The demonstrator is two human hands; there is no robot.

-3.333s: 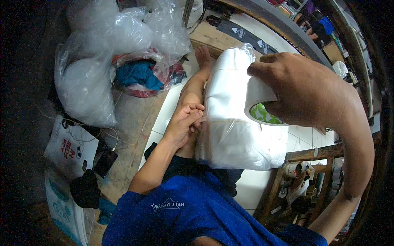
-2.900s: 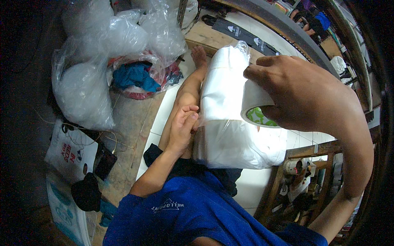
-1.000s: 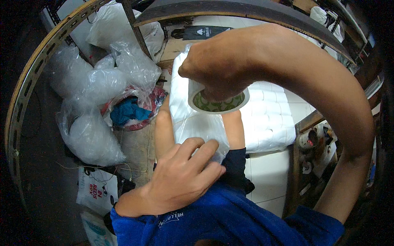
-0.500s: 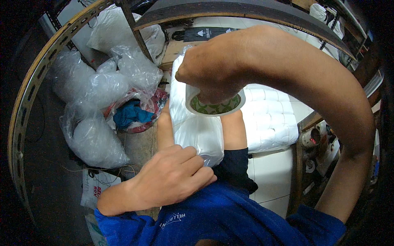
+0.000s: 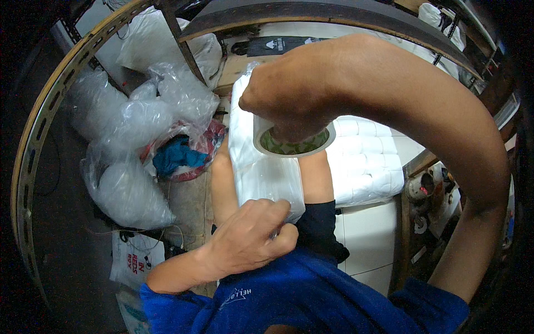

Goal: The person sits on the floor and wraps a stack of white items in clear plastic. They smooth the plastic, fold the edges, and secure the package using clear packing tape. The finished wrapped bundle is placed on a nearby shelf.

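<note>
Across my thighs lies a long white package (image 5: 243, 142) in shiny clear plastic. My right hand (image 5: 300, 92) is closed over a wide roll of packing tape (image 5: 295, 149) with a green patterned core, its fingers inside the ring. The roll sits above the package's middle, and a glossy strip seems to run from it toward my body. At the package's near end, my left hand (image 5: 250, 234) has its fingers curled tight, a bit of clear plastic showing between them. Its fingertips are partly hidden.
White wrapped bundles (image 5: 367, 161) lie on the tiles to the right. Clear plastic bags (image 5: 130, 122) pile up on the left beside a blue cloth (image 5: 178, 156). A dark shelf (image 5: 334, 16) crosses the far side. Low shelving (image 5: 414, 222) holding small items stands at right.
My left hand has shifted slightly right, its fingers curling more tightly at the package's near end. The right hand and tape roll have barely moved.
</note>
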